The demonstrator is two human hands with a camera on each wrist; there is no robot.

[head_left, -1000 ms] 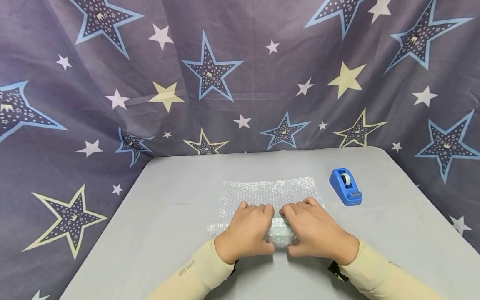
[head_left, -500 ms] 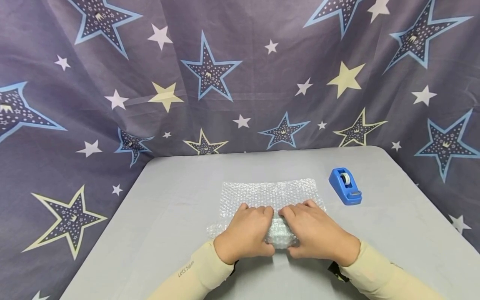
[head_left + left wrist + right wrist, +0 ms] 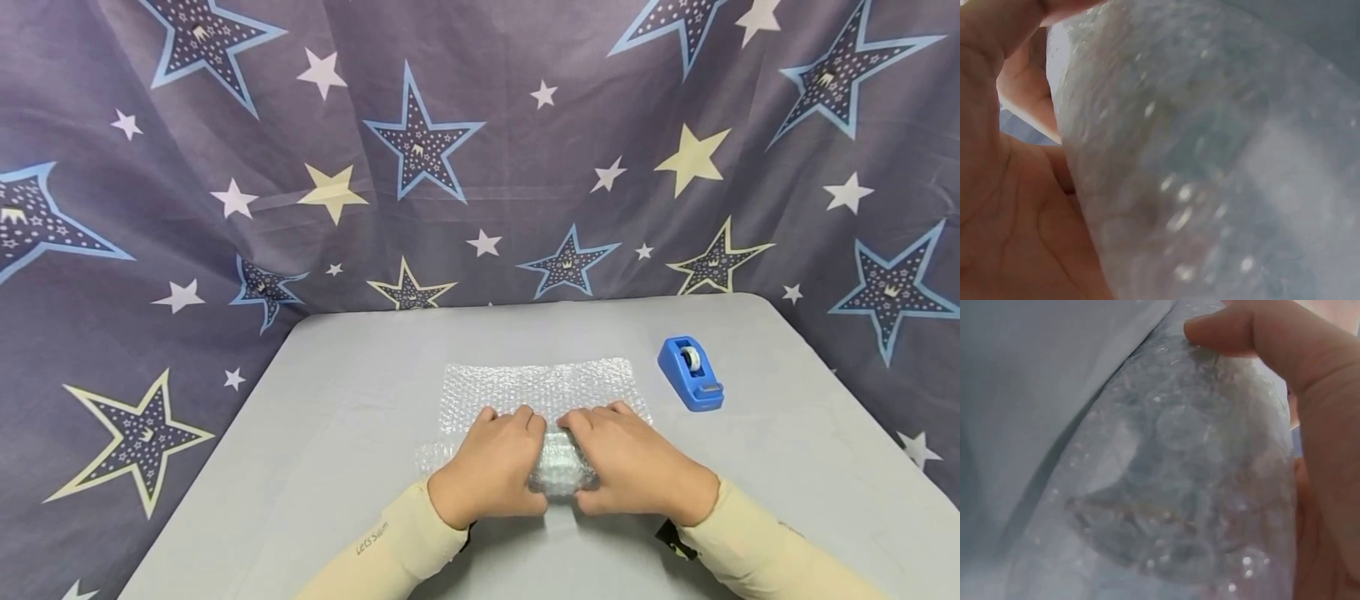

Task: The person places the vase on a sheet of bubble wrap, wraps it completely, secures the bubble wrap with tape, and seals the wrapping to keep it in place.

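A clear bubble-wrap roll (image 3: 558, 463) lies on the grey table between both hands, with something pale greenish and glassy showing faintly inside. My left hand (image 3: 495, 468) grips its left part, fingers over the top and thumb at the near side. The right hand (image 3: 633, 465) holds the right part the same way. Beyond the knuckles a flat sheet of bubble wrap (image 3: 525, 390) spreads away from the roll. In the left wrist view the wrap (image 3: 1197, 150) rests against the palm; in the right wrist view the thumb (image 3: 1229, 331) presses on the wrap (image 3: 1172, 462).
A blue tape dispenser (image 3: 691, 373) with a roll of tape stands to the right of the sheet, towards the back of the grey table (image 3: 337, 417). Behind the table hangs a dark curtain (image 3: 525, 50) printed with stars.
The far edge of the sheet lies slightly lower in the head view than a second ago. Both hands keep their grip and have barely moved.
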